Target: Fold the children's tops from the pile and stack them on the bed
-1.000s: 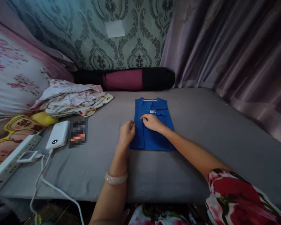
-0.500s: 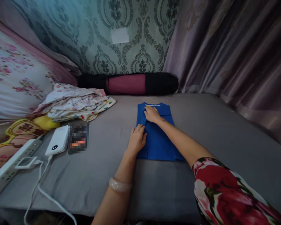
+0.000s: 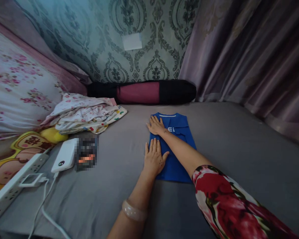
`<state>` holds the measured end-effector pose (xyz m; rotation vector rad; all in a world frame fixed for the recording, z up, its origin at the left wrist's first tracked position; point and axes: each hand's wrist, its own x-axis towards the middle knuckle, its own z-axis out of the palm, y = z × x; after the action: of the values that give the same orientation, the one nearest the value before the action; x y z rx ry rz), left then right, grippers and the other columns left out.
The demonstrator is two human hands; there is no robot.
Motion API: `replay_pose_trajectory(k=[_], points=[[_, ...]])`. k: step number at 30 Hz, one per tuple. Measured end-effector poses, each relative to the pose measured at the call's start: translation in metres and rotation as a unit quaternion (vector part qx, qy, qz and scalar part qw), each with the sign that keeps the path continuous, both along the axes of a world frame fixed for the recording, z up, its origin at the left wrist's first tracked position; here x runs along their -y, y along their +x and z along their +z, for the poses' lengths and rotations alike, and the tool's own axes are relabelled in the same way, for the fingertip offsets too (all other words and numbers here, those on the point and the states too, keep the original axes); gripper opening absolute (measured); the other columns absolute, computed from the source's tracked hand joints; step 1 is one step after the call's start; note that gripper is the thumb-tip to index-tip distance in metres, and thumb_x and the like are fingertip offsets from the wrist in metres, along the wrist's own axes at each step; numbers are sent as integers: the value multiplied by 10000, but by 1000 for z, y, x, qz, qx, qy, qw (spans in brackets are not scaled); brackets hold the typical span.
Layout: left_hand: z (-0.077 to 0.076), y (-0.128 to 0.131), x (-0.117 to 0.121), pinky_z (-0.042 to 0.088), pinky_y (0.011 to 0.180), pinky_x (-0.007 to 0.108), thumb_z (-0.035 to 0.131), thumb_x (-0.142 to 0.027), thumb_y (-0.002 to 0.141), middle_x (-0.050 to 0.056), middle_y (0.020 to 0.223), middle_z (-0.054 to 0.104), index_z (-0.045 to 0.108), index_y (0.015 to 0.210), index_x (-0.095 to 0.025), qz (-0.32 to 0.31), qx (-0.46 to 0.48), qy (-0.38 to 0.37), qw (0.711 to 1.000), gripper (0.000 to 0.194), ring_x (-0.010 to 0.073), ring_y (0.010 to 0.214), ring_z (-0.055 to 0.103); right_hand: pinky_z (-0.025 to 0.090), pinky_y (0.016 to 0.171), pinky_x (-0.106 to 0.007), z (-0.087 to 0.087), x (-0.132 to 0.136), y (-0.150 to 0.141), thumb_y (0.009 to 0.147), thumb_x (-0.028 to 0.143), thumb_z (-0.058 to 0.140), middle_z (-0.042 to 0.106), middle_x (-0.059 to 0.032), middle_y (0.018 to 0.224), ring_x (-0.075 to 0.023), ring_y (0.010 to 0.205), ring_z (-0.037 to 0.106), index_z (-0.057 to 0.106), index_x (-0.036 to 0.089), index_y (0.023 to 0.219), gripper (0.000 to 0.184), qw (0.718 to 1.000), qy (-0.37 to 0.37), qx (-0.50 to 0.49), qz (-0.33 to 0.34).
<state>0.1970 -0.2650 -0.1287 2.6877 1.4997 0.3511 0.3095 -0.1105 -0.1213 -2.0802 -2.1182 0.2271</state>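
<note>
A blue shirt (image 3: 175, 166) lies folded into a narrow rectangle on the grey sheet, its neckline at the far end and white lettering on its upper part. My left hand (image 3: 154, 157) rests flat on the shirt's left side, fingers spread and thumb out to the right. Farther up, my right hand (image 3: 156, 126) lies flat near the upper left edge, fingers apart, its forearm crossing the shirt from the lower right. Neither hand grips the cloth. The forearm hides part of the shirt's middle.
Left on the grey bed (image 3: 109, 186) are a white power bank (image 3: 65, 155) with a cable, a power strip (image 3: 17, 184), a blurred-out item (image 3: 86, 152) and a pile of patterned cloth (image 3: 89, 113). A black and maroon bolster (image 3: 138, 93) lies along the wall.
My right hand has moved to the shirt's upper left edge, uncovering the white lettering. My left hand has spread out flat. The view has shifted slightly.
</note>
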Motion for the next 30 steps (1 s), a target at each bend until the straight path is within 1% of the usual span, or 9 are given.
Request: replay_pose_trajectory(k=[3,8,13,16,19,21,24,27,30], points=[[-3,1,1,197,1183,538,240,-559,973,190,1522,352,388,1456,-58,1,4,16,1000,712,301,1436,291,68,1177,-533,-4,-1,0,1001,472,211,228,-109,1593,-258,1475,136,314,100,1504,634,1000,12,0,3],[-4,3,3,222,1183,516,296,-543,969,232,1501,370,398,1430,7,-2,12,21,1000,725,320,1428,300,74,1175,-539,-3,1,0,999,465,234,238,-110,1590,-264,1472,148,328,110,1498,619,1000,11,-2,3],[1,1,-2,333,1142,477,391,-465,969,230,1415,496,500,1331,-7,-35,75,8,996,594,315,1364,418,64,1179,-526,3,-1,4,1009,414,237,260,-94,1586,-249,1472,156,373,132,1474,560,999,-1,-54,7],[6,-4,-6,425,1082,424,407,-399,976,180,1321,591,573,1223,-86,-42,149,3,988,432,273,1272,526,194,1166,-443,13,-5,14,1018,358,197,386,-88,1529,-213,1420,305,439,154,1428,519,992,2,-128,-3],[10,-7,-7,492,1012,366,420,-326,974,142,1289,612,569,1199,-137,-50,197,-23,979,330,230,1197,584,362,1053,-294,26,-9,36,1004,269,230,576,-93,1365,-173,1259,511,542,153,1336,470,983,59,-163,-56],[13,-7,-6,502,1001,360,426,-293,968,126,1289,610,560,1202,-156,-60,210,-39,975,302,221,1189,585,408,980,-253,32,-8,55,971,212,309,645,-90,1266,-176,1178,574,605,152,1262,419,977,87,-146,-127],[14,-5,-5,497,1008,365,434,-271,960,110,1284,609,559,1195,-179,-76,220,-48,971,282,217,1198,574,450,894,-277,33,-2,81,916,180,408,700,-118,1145,-230,1099,627,694,152,1121,353,969,74,-112,-208],[14,-3,-6,494,1012,365,441,-247,952,108,1275,611,564,1186,-178,-80,219,-56,971,273,216,1190,575,466,836,-291,30,4,94,895,207,467,721,-146,1071,-259,1040,656,739,157,1016,302,966,54,-99,-232],[14,-3,-8,491,1011,359,436,-236,953,110,1267,614,571,1176,-163,-80,221,-63,970,271,217,1179,577,471,818,-291,26,6,95,893,305,518,725,-146,1060,-262,1039,660,747,174,996,284,967,28,-94,-236]])
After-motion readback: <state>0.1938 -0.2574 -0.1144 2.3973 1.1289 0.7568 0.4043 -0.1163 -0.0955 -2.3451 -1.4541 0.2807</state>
